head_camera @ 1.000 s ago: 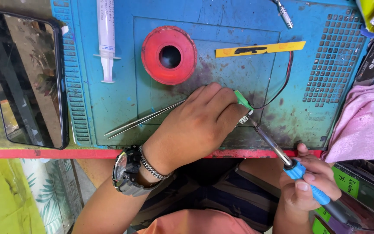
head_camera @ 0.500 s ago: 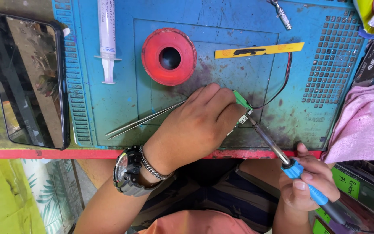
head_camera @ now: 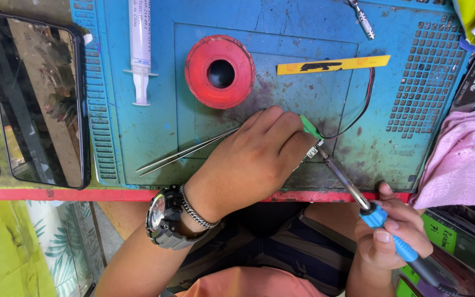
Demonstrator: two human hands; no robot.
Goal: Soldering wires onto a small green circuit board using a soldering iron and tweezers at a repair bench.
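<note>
Our left hand [head_camera: 251, 159] pinches a small green board [head_camera: 310, 127] flat on the blue mat [head_camera: 413, 137], steadying it; our right hand [head_camera: 388, 234], fist closed, grips the iron [head_camera: 353, 190], its tip touching the board's edge beside the tweezers [head_camera: 185, 151].

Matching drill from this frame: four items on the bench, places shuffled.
Things:
1. red solder spool
2. white plastic syringe
3. black smartphone
4. blue-handled soldering iron

Places:
A. off the blue work mat, on its left side
B. in the right hand
C. mat centre, upper part
D. mat's upper left

Pairs: 1-C, 2-D, 3-A, 4-B
</note>
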